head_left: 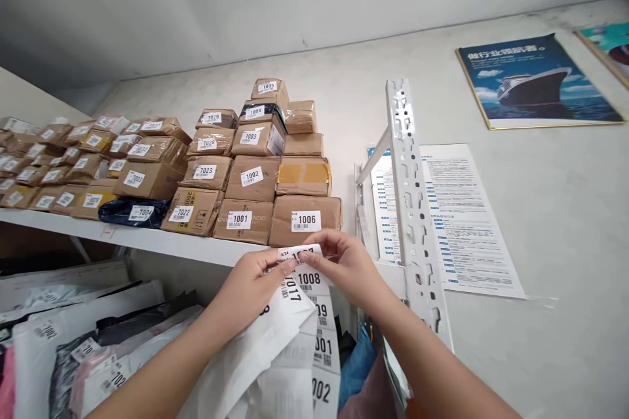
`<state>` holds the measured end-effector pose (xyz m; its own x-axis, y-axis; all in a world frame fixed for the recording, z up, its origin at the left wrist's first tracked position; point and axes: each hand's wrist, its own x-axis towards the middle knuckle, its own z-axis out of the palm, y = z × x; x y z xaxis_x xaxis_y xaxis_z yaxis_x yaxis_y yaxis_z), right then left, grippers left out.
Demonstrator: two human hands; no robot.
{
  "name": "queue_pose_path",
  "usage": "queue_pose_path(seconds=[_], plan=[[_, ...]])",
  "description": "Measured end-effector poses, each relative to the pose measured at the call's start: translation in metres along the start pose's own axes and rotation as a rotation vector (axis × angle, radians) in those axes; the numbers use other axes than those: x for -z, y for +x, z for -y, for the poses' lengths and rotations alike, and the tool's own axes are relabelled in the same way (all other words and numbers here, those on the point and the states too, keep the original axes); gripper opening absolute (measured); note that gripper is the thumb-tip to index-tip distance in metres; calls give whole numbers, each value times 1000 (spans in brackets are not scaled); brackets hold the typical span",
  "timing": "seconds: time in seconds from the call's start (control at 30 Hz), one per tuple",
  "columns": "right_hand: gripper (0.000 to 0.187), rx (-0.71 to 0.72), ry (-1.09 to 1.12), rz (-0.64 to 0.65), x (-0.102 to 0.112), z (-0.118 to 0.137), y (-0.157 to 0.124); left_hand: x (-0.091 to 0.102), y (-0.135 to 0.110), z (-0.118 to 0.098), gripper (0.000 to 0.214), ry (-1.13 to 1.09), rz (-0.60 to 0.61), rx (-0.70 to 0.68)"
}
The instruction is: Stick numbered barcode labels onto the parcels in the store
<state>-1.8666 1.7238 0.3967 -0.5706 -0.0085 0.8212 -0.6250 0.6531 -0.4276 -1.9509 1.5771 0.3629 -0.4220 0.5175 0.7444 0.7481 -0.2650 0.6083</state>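
While both forearms reach up, left hand [255, 281] and right hand [344, 262] pinch one numbered label [299, 254]; fingertips nearly meet above the label strip [319, 334].

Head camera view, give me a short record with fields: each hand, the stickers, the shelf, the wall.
Left hand: pinches left end of white numbered sticker, above white plastic mailer bag
Right hand: pinches the sticker's right end
Strip: white strip of numbered stickers hanging below, 1008 uppermost
Shelf: white shelf board carrying numbered brown cardboard parcels
Wall: blue ship poster
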Motion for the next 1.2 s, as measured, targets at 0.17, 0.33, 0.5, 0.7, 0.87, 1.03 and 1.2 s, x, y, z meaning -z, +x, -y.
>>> queue_pose_path(seconds=[0.17,0.33,0.5,0.7,0.87,1.03,1.2], plan=[[12,156,-137,-81,-6,3,6,2,7,-4,38,152,-129,-67],[12,605,-513,-325,-16,9,23,7,25,-11,45,296,-399,-150],[7,562,-504,-456,0,32,68,14,37,-9,49,260,-306,-46],[4,385,-815,-398,27,48,124,16,33,-2,45,287,-295,-4],[16,356,-1242,-359,24,51,119,22,34,0,44,176,-261,-21],[48,454,-1335,-435,21,48,115,25,37,0,42,210,-268,-37],[18,511,-1204,-315,30,46,112,26,40,-2,38,199,-300,-84]])
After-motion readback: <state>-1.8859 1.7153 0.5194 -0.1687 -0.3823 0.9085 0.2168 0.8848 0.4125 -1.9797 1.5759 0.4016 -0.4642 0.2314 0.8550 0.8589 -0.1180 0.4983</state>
